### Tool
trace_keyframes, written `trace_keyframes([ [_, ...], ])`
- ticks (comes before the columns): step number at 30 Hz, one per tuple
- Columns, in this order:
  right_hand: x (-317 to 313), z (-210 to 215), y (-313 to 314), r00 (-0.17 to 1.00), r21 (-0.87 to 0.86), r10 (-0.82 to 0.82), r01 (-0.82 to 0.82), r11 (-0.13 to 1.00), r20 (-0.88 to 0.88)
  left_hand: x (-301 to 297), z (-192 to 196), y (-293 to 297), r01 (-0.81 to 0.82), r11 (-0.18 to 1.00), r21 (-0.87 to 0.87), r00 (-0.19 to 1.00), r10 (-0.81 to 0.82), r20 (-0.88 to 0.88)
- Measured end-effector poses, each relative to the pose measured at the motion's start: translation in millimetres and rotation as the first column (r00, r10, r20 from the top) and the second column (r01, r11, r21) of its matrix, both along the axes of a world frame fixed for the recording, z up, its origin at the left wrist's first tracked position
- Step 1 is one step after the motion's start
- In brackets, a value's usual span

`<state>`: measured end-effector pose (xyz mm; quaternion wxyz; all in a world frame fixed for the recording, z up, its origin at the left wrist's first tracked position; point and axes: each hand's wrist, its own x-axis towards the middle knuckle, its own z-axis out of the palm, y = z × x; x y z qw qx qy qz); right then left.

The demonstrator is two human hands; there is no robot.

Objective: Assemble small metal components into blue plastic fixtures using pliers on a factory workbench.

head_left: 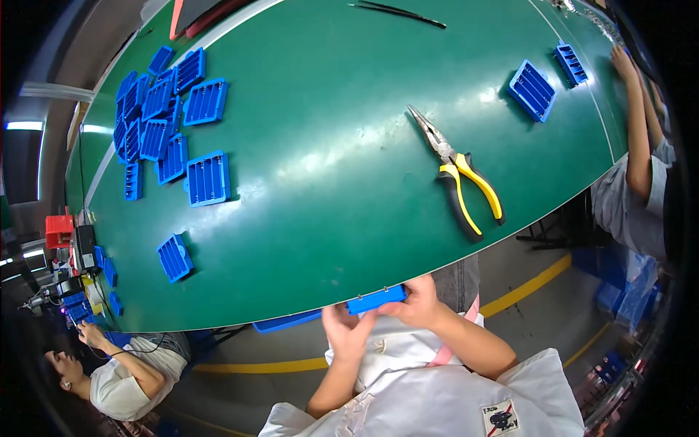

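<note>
The left hand (348, 332) and right hand (420, 302) pinch a blue plastic battery holder (376, 299) between them; a light, even grip should steady it, needle-nose pliers (446, 154) lying beyond the right hand.

A smooth green table (313, 218) carries rectangular blue slotted trays (154, 138), mostly left, 2 far right; yellow-and-black-handled metal pliers (446, 151) lie nearer right, thin black tweezers (408, 13) far.

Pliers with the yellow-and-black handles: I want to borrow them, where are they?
In the head view, the pliers lie right of centre on the green table, beyond the right hand.
</note>
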<state>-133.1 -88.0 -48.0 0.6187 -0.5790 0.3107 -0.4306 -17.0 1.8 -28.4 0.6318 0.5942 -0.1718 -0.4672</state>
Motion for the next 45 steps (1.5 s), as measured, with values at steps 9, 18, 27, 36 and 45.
trace_keyframes([
  [9,-4.0,-4.6,0.6,0.995,0.037,0.042,-0.046,0.998,0.089,6.8,-21.5,-11.8,0.041,0.98,-0.195,0.999,-0.035,0.031],
  [18,1.9,-0.2,2.6,0.997,-0.008,0.008,-0.007,1.0,0.081,-3.6,-24.4,-17.0,-0.028,0.977,-0.213,0.967,0.081,0.243],
  [27,6.6,1.4,6.9,0.996,0.084,-0.048,0.042,0.996,0.07,-10.4,-14.3,-25.6,-0.061,0.986,-0.154,0.983,0.086,0.162],
  [36,-8.2,38.2,10.4,0.966,0.306,0.141,-0.204,0.93,0.215,10.3,-15.0,0.2,0.209,0.944,-0.254,0.933,-0.27,-0.237],
  [45,-10.8,56.3,12.3,0.98,0.517,0.046,-0.142,0.844,0.194,5.5,6.0,-8.0,0.276,0.943,-0.185,0.939,-0.306,-0.159],
])
